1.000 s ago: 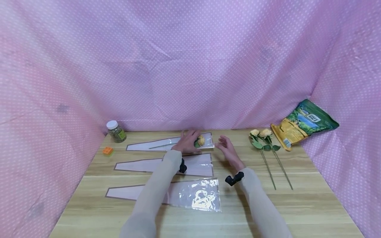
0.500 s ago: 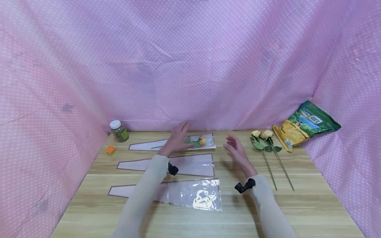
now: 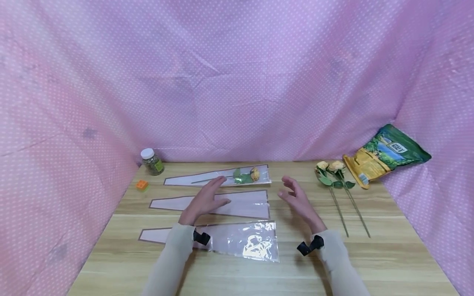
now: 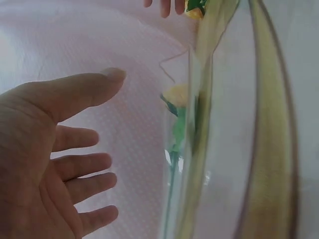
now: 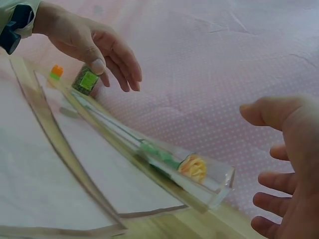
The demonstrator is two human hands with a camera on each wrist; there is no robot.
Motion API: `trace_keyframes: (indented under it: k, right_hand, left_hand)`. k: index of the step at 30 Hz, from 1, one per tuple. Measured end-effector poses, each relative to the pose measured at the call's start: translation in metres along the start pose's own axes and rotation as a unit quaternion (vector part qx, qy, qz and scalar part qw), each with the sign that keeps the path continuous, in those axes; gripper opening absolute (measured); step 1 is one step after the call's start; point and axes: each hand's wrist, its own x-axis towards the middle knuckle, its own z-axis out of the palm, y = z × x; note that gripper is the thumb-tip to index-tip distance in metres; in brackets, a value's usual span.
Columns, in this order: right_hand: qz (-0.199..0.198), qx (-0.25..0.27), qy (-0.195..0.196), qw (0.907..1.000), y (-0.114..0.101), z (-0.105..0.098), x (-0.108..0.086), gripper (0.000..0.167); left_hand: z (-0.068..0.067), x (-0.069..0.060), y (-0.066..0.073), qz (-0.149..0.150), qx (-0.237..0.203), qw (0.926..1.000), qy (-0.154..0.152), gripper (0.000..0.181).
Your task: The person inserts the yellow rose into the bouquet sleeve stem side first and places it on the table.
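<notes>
My left hand (image 3: pixel 205 202) hovers over the middle clear tapered sleeve (image 3: pixel 244 203), fingers extended and holding nothing. To its right my right hand (image 3: pixel 299 201) is raised above the table, fingers loosely bent, with nothing in it. Behind them a yellow rose (image 3: pixel 254 174) lies inside the far tapered sleeve (image 3: pixel 181 181), its bloom toward the wide end. A third sleeve (image 3: pixel 229 240), glossy with reflections, is nearest me. In the right wrist view the yellow rose (image 5: pixel 193 168) shows through the clear film. The left wrist view has the open left hand (image 4: pixel 60 154) beside the sleeved rose.
Two pale roses (image 3: pixel 337 165) with long stems lie on the right of the wooden table (image 3: pixel 237 279). A green and yellow bag (image 3: pixel 386 154) leans at the back right corner. A white-lidded jar (image 3: pixel 152 162) and an orange block (image 3: pixel 142 185) stand at the left.
My left hand has lifted off the far sleeve and come back toward me and left, uncovering the rose. My right hand has shifted slightly right and nearer me.
</notes>
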Motion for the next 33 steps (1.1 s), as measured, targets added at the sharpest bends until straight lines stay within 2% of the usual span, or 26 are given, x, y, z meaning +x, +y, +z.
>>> trace_keyframes:
  k: [2, 8, 15, 19, 22, 27, 33]
  right_hand:
    - [0.000, -0.011, -0.015, 0.9998, 0.004, 0.004, -0.003, 0.065]
    - [0.032, -0.028, -0.046, 0.9980, 0.016, 0.015, -0.010, 0.072]
    - [0.052, -0.048, -0.048, 0.9963, 0.029, 0.025, -0.010, 0.082]
    - [0.016, -0.112, -0.054, 0.9921, 0.033, 0.030, -0.008, 0.084]
    - [-0.016, -0.168, -0.055, 0.9841, 0.034, 0.032, -0.007, 0.084]
    - [-0.020, -0.217, -0.061, 0.9741, 0.032, 0.034, -0.005, 0.085]
    - [-0.019, -0.244, -0.060, 0.9677, 0.031, 0.037, -0.004, 0.086]
  left_hand:
    - [0.004, -0.003, -0.004, -0.005, -0.008, 0.9999, -0.010, 0.076]
    - [0.015, -0.005, -0.016, 0.002, -0.009, 0.9994, -0.035, 0.080]
    - [0.025, -0.005, -0.022, -0.025, -0.003, 0.9973, -0.069, 0.085]
    - [0.030, -0.004, -0.023, -0.019, 0.020, 0.9969, -0.073, 0.083]
    - [0.033, -0.005, -0.024, -0.021, 0.030, 0.9965, -0.075, 0.082]
    - [0.036, -0.005, -0.024, -0.025, 0.037, 0.9959, -0.079, 0.082]
    - [0.038, -0.006, -0.024, -0.035, 0.044, 0.9951, -0.082, 0.083]
